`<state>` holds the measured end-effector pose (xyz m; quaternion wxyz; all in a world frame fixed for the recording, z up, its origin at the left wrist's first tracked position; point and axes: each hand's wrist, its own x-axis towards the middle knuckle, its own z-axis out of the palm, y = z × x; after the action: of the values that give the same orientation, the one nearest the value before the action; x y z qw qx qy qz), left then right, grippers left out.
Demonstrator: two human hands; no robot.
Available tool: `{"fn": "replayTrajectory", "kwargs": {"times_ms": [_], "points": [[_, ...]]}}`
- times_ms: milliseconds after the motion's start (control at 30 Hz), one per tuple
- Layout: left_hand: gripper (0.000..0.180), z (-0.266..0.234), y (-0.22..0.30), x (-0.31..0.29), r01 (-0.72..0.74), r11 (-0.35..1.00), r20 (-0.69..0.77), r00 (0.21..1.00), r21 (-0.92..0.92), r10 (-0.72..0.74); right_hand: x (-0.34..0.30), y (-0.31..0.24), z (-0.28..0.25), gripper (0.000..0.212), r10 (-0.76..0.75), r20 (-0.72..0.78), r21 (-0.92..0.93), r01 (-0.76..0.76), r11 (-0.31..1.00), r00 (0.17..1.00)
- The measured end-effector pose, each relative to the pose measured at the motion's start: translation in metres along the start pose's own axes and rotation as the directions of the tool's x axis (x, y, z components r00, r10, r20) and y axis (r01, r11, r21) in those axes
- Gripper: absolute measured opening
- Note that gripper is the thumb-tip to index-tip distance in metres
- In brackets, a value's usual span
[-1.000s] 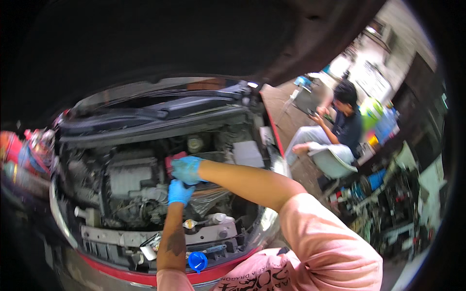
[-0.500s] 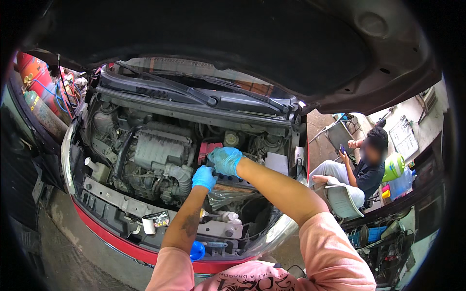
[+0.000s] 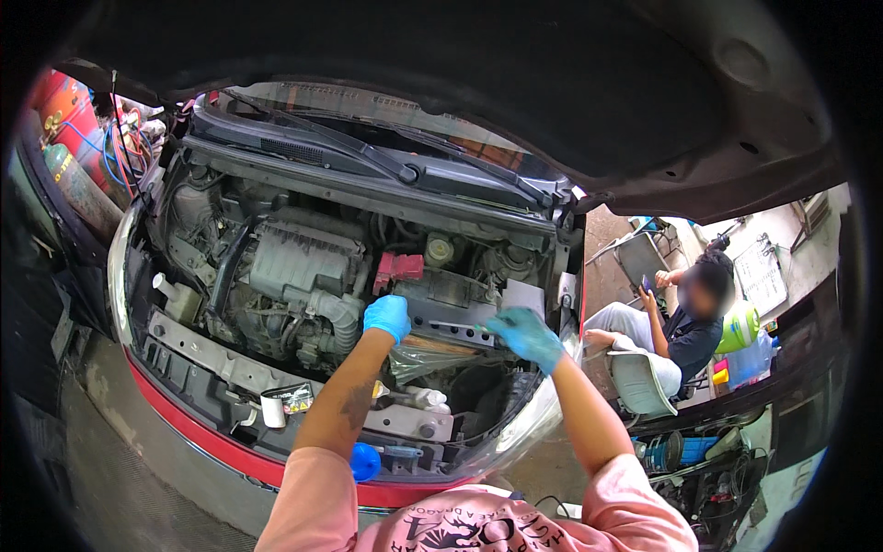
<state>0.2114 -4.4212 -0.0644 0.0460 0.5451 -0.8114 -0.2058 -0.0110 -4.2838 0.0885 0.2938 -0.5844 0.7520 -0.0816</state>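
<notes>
My left hand [image 3: 387, 318], in a blue glove, is closed at the left front corner of the car battery [image 3: 443, 293]; whatever its fingers grip is hidden. The gloved right hand [image 3: 529, 337] is over the battery's right front end, slightly smeared by motion. Its fingers are drawn together, pointing left, and I cannot make out what is in them. A red terminal cover [image 3: 398, 268] sits at the battery's left rear, just beyond my left hand. Along the battery's front runs a strip with round holes [image 3: 451, 327], and clear plastic sheeting [image 3: 418, 363] lies below it.
Left of the battery sit the engine cover [image 3: 303, 260] and a ribbed intake hose [image 3: 342, 319]. A white roll-shaped item [image 3: 273, 410] and a blue round object [image 3: 365, 462] are at the front edge. The raised hood [image 3: 460, 64] hangs overhead. A person [image 3: 685, 322] sits at right with a phone.
My right hand has moved right, away from the left hand and the red cover, uncovering the battery top. The left hand stays near the battery's left front corner.
</notes>
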Motion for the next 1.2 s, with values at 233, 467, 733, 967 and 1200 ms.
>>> {"fn": "replayTrajectory", "kwargs": {"times_ms": [233, 467, 733, 967, 1200], "points": [[0.014, 0.004, 0.011, 0.008, -0.07, 0.984, 0.0, 0.998, 0.163, 0.071, -0.127, 0.135, 0.036, 0.03, 0.339, -0.002, 0.807, -0.199, 0.556, 0.941], [0.015, -0.008, 0.008, -0.002, -0.005, 0.997, -0.13, 0.991, 0.078, 0.015, -0.192, 0.189, 0.083, 0.022, 0.405, 0.069, 0.95, -0.184, 0.252, 0.912], [0.017, 0.01, -0.09, -0.19, -0.12, 0.727, -0.339, 0.927, -0.676, -0.162, -0.193, 0.143, 0.129, 0.03, 0.128, 0.267, 0.846, -0.296, 0.443, 0.955], [0.019, 0.055, -0.142, -0.347, 0.313, 0.811, -0.239, 0.848, -0.495, -0.473, -0.14, 0.09, 0.202, 0.032, -0.153, 0.32, 0.426, 0.002, 0.905, 0.935], [0.024, 0.074, -0.153, -0.335, 0.474, 0.853, -0.27, 0.81, -0.219, -0.52, -0.085, 0.029, 0.245, 0.036, -0.446, 0.194, -0.205, 0.481, 0.853, 0.874]]}}
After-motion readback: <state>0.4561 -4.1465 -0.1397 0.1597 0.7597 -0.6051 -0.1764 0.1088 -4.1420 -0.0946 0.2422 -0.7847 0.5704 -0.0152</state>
